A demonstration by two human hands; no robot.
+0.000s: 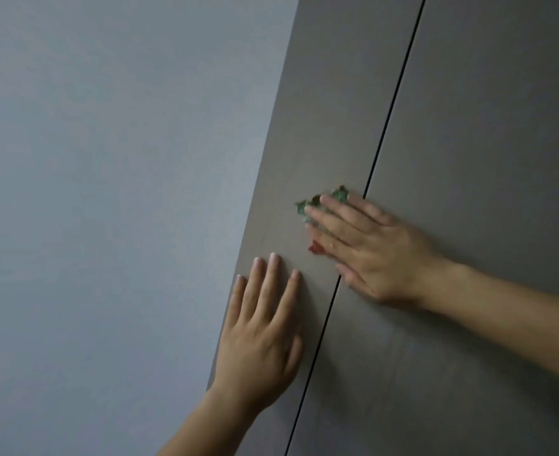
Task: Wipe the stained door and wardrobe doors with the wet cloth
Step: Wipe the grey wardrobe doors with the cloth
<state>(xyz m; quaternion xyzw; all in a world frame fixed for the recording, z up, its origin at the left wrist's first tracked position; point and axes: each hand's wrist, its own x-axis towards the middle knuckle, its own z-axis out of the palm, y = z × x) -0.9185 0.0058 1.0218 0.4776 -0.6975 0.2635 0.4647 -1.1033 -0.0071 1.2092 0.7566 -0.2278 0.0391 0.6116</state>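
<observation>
Two grey-brown wardrobe doors fill the right side: the left door [321,110] and the right door [501,126], split by a thin dark gap. My right hand [370,248] presses a green and red cloth [339,194] flat against the left door, right beside the gap; most of the cloth is hidden under my fingers. My left hand [261,330] lies flat on the lower part of the left door, fingers spread, holding nothing. No stain is clearly visible on the doors.
A plain blue-grey wall [107,192] borders the left door's outer edge on the left. The dark gap [393,103] between the doors runs diagonally from the top right to the bottom middle.
</observation>
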